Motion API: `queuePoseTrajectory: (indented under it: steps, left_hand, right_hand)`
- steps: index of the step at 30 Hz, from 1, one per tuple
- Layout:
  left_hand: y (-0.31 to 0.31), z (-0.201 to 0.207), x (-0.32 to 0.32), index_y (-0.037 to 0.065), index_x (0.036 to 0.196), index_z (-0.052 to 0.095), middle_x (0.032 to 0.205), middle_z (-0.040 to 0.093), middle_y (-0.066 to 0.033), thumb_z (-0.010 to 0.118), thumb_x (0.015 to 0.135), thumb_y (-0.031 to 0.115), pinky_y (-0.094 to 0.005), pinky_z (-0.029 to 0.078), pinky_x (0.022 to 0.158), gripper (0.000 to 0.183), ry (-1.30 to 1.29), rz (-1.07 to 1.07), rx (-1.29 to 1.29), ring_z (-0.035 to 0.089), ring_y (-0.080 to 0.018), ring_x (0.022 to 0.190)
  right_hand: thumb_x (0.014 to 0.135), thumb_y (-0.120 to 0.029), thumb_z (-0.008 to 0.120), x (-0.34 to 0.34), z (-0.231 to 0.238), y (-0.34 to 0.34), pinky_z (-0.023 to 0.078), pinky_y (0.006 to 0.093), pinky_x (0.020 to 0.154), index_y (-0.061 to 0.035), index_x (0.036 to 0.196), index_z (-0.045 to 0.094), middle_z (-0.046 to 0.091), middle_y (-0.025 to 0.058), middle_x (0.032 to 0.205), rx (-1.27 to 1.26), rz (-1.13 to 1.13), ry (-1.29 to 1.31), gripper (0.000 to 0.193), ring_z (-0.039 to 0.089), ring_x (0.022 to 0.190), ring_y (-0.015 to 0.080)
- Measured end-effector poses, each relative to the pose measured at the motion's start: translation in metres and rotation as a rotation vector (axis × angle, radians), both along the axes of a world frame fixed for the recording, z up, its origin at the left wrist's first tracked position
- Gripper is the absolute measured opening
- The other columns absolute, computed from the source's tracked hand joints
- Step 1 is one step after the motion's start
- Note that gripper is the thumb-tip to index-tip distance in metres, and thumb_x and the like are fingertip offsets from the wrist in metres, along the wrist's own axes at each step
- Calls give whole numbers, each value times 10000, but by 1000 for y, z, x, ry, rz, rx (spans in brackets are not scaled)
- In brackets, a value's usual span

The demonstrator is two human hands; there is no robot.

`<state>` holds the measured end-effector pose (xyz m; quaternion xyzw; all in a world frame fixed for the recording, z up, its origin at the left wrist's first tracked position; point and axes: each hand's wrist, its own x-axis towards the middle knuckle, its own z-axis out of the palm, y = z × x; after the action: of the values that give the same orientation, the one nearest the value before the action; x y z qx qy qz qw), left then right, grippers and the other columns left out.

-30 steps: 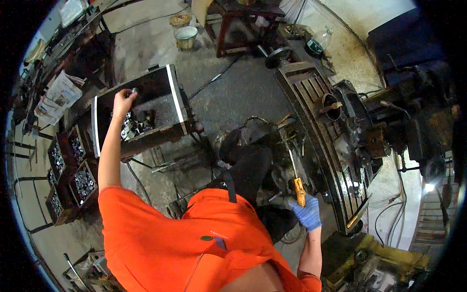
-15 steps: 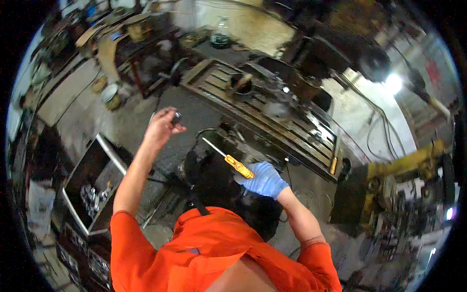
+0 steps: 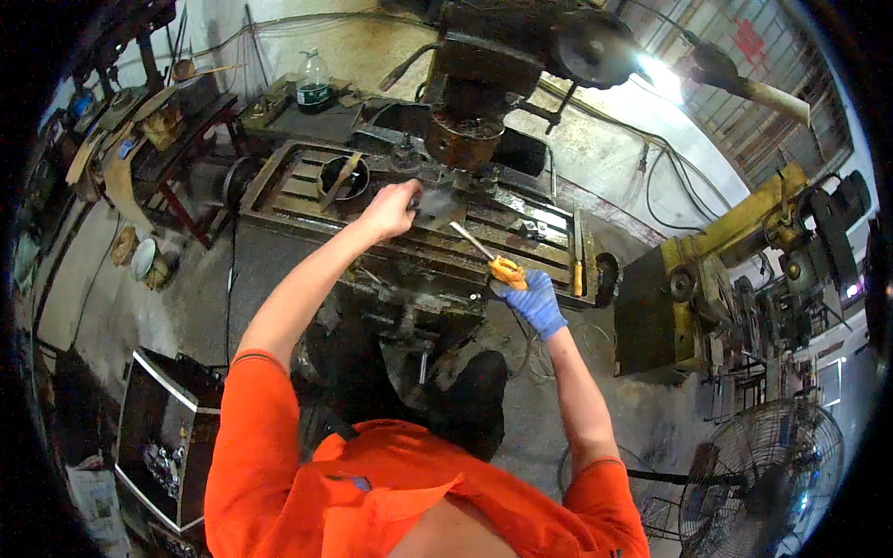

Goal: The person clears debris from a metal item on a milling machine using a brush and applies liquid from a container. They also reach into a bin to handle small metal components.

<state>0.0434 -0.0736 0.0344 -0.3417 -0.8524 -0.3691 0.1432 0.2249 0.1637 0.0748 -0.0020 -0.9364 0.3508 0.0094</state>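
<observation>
My bare left hand [image 3: 393, 212] reaches over the slotted machine table [image 3: 279, 197], its fingers closed around something small and dark that I cannot make out. Just beyond the fingertips is a blurred grey metal piece [image 3: 435, 210]. My right hand [image 3: 536, 303], in a blue glove, is wrapped round the yellow handle of a screwdriver [image 3: 506, 271]. The metal shaft points up and left, its tip close to the grey piece; whether they touch is unclear.
Above the table hangs the dark machine head [image 3: 484, 79]. A round black pan [image 3: 358, 186] with a brush sits at the table's left part. Another yellow-handled tool [image 3: 578, 277] lies at the right end. An open drawer [image 3: 158, 367] stands lower left, a fan [image 3: 763, 474] lower right.
The view has swung toward the machine table. My left hand has moved from over the floor to over the table. My right hand has brought the screwdriver forward over the table.
</observation>
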Motion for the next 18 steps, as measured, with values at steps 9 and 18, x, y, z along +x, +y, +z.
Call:
queuePoseTrajectory:
  steps: [9, 18]
  left_hand:
    - [48, -18, -29, 19, 875, 547, 837, 581, -182, 570, 660, 22, -439, 437, 726, 216, 57, 79, -231, 555, -335, 844]
    - [59, -25, -47, 86, 920, 598, 832, 595, -137, 610, 710, 187, -425, 459, 701, 234, 89, 154, -311, 578, -321, 783]
  right_hand:
    - [660, -299, 713, -30, -146, 33, 464, 283, 629, -22, 853, 641, 644, 133, 755, -26, -235, -82, 345, 617, 685, 157]
    - [700, -237, 689, 26, -107, 34, 473, 277, 684, 30, 939, 621, 652, 144, 843, -161, -308, 31, 365, 624, 751, 184]
